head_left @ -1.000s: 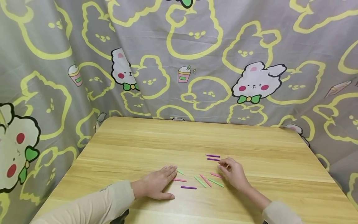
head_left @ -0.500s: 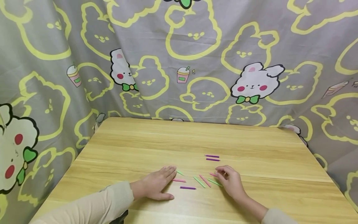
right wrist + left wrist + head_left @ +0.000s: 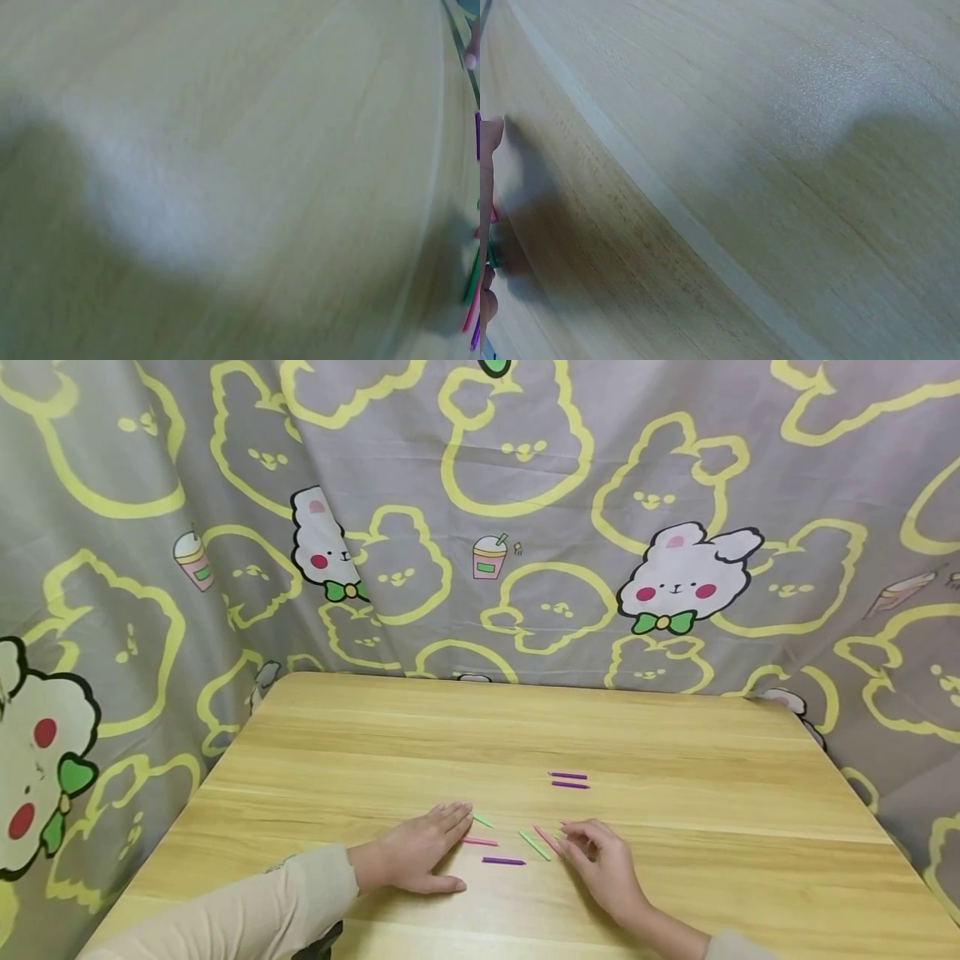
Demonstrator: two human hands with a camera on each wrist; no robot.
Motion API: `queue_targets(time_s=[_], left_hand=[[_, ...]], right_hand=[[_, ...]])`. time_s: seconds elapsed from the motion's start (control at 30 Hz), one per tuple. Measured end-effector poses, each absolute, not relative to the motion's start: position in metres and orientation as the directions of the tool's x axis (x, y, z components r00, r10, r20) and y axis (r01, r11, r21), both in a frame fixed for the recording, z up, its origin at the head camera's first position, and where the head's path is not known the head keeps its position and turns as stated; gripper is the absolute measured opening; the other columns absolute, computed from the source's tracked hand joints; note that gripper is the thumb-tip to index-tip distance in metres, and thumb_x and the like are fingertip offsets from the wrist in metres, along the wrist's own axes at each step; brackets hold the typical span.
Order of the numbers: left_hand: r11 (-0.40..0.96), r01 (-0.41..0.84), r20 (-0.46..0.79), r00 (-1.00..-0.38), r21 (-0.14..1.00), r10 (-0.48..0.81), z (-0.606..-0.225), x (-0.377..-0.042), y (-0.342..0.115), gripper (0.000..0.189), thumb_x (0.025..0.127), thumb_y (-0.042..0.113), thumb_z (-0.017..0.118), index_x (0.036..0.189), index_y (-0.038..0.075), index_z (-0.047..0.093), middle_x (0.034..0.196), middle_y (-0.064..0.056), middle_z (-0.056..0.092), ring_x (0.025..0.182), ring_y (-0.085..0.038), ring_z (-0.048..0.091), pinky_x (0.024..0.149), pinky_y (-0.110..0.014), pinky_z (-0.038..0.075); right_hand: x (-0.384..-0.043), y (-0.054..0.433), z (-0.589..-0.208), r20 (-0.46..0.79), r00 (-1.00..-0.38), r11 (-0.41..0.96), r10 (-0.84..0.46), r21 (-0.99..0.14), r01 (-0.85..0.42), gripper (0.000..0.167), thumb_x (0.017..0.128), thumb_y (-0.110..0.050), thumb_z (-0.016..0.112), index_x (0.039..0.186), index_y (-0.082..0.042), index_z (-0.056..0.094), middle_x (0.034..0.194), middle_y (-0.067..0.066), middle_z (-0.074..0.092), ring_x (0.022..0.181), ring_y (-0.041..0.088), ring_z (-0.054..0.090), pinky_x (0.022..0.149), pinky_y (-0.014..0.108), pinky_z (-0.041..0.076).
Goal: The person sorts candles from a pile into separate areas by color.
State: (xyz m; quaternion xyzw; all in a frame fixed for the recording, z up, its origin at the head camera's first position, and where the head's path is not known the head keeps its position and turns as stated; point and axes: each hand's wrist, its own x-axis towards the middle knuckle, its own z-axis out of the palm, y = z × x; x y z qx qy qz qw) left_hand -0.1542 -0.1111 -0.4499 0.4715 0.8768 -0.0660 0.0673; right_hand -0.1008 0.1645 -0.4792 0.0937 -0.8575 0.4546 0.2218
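My left hand (image 3: 422,853) rests flat on the table, its fingers straight. Its fingertips touch or partly cover a thin green stick (image 3: 483,821) and a pink stick (image 3: 480,841). A purple stick (image 3: 504,861) with a pointed end lies right of the thumb. My right hand (image 3: 606,870) has thumb and fingers bent over a second pink stick (image 3: 564,824) and a green stick (image 3: 558,837), which it mostly hides. Whether it pinches either is not visible. Just left of it lie a slanted pink stick (image 3: 547,839) and a slanted green stick (image 3: 534,845).
Two purple sticks, an upper one (image 3: 568,776) and a lower one (image 3: 571,785), lie parallel beyond the right hand. Behind the wooden table (image 3: 480,727) hangs a grey patterned curtain (image 3: 420,460). In the right wrist view, a green stick (image 3: 472,279) shows at the right edge.
The right hand has moved left and toward the person, away from the two purple sticks and over the pink and green sticks. The left hand stays in place.
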Motion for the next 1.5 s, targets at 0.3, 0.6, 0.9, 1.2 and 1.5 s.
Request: queue_targets(time_s=[0.3, 0.6, 0.9, 1.2, 1.5], left_hand=[[0.554, 0.830, -0.185, -0.554, -0.054, 0.812, -0.449, -0.154, -0.111, 0.084, 0.089, 0.064, 0.038, 0.142, 0.000, 0.033, 0.150, -0.018, 0.029, 0.139, -0.027, 0.029, 0.114, -0.035, 0.026], [0.556, 0.830, -0.204, -0.553, -0.047, 0.808, -0.447, -0.153, -0.111, 0.083, 0.089, 0.064, 0.038, 0.142, 0.000, 0.032, 0.150, -0.017, 0.028, 0.140, -0.027, 0.028, 0.115, -0.035, 0.026], [0.553, 0.833, -0.196, -0.548, -0.032, 0.813, -0.447, -0.153, -0.111, 0.083, 0.089, 0.063, 0.039, 0.142, -0.001, 0.032, 0.150, -0.018, 0.028, 0.140, -0.028, 0.029, 0.114, -0.037, 0.027], [0.562, 0.827, -0.200, -0.555, -0.025, 0.807, -0.448, -0.152, -0.111, 0.083, 0.089, 0.063, 0.039, 0.143, 0.000, 0.031, 0.151, -0.017, 0.027, 0.140, -0.027, 0.028, 0.115, -0.036, 0.026], [0.563, 0.825, -0.191, -0.560, -0.041, 0.806, -0.450, -0.152, -0.112, 0.083, 0.089, 0.064, 0.038, 0.143, 0.001, 0.032, 0.150, -0.017, 0.028, 0.140, -0.027, 0.029, 0.114, -0.036, 0.027]], right_hand=[[-0.090, 0.146, -0.484, 0.403, -0.914, 0.526, 0.051, -0.788, -0.319, 0.018, 0.066, 0.010, 0.073, 0.080, -0.001, 0.068, 0.071, 0.001, 0.062, 0.064, -0.006, 0.048, 0.050, 0.016, 0.046], [-0.084, 0.131, -0.490, 0.406, -0.913, 0.474, 0.051, -0.814, -0.336, 0.018, 0.066, 0.009, 0.074, 0.078, -0.002, 0.067, 0.069, 0.000, 0.060, 0.062, -0.006, 0.046, 0.048, 0.016, 0.044], [-0.082, 0.124, -0.493, 0.416, -0.909, 0.464, 0.030, -0.811, -0.356, 0.019, 0.065, 0.009, 0.074, 0.080, -0.001, 0.067, 0.071, 0.001, 0.060, 0.062, -0.005, 0.047, 0.048, 0.016, 0.044], [-0.083, 0.118, -0.495, 0.428, -0.904, 0.524, -0.007, -0.768, -0.368, 0.020, 0.065, 0.009, 0.075, 0.079, -0.003, 0.068, 0.076, -0.008, 0.057, 0.065, -0.002, 0.046, 0.051, 0.015, 0.044], [-0.085, 0.116, -0.499, 0.452, -0.891, 0.547, -0.043, -0.736, -0.400, 0.018, 0.065, 0.009, 0.075, 0.075, -0.004, 0.068, 0.074, -0.010, 0.055, 0.066, -0.001, 0.043, 0.051, 0.014, 0.042]])
